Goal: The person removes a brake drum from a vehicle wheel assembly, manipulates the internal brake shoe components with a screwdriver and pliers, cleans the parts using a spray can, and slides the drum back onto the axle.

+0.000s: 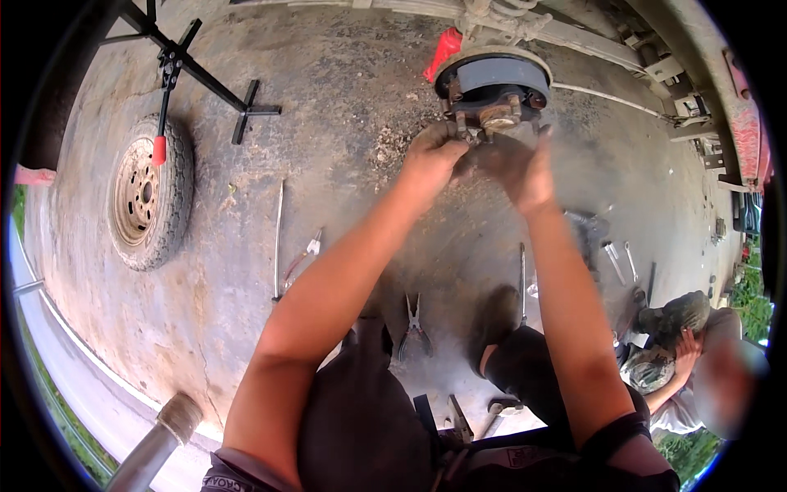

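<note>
A rusty wheel hub with grey brake shoes [494,82] hangs under a vehicle at the top centre. My left hand [430,156] is closed on a small metal part at the hub's lower left edge. My right hand [520,168] reaches up just below the hub's lower right, fingers curled and blurred; what it holds cannot be made out. Both forearms come up from the lower edge across the concrete.
A removed wheel [150,193] lies flat at left beside a black cross wrench [193,70]. Pliers [414,324], a long rod [279,238], wrenches [619,258] and a hammer [496,410] lie on the concrete. Another person [689,361] crouches at lower right. A pipe [156,447] sticks up at lower left.
</note>
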`<state>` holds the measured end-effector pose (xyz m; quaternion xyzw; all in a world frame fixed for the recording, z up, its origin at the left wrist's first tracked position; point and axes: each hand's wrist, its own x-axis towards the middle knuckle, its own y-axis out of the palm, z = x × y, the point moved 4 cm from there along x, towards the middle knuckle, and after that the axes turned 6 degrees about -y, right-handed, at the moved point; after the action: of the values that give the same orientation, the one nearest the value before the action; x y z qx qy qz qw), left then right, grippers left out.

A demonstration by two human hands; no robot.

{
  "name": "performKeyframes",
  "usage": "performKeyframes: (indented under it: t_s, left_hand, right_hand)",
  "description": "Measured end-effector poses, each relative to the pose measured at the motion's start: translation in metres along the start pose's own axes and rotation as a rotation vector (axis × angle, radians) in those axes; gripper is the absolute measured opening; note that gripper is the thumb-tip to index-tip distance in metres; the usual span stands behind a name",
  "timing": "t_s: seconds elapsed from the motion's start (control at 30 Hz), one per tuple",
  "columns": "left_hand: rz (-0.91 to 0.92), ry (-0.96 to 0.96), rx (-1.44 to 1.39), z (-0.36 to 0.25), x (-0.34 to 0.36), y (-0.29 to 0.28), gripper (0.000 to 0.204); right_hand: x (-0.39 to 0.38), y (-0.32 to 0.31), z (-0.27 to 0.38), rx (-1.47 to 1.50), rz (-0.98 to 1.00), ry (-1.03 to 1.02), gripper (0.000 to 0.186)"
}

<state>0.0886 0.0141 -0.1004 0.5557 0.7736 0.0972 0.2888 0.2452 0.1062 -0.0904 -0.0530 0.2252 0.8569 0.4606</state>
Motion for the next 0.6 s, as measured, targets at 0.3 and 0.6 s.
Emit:
performKeyframes:
  t_s: [0.3, 0.6]
  left_hand:
    - [-0.330, 0.467, 0.915, -0.022, 0.034, -0.028, 0.043]
    - [-0.256, 0.544, 0.905, -0.027, 0.028, -0.029, 0.034]
  right_hand:
    - [-0.011, -0.008, 0.016, -0.187, -0.011, -0.059, 0.092]
    - [0.002, -0.025, 0.023, -0.242, -0.027, -0.136, 0.072]
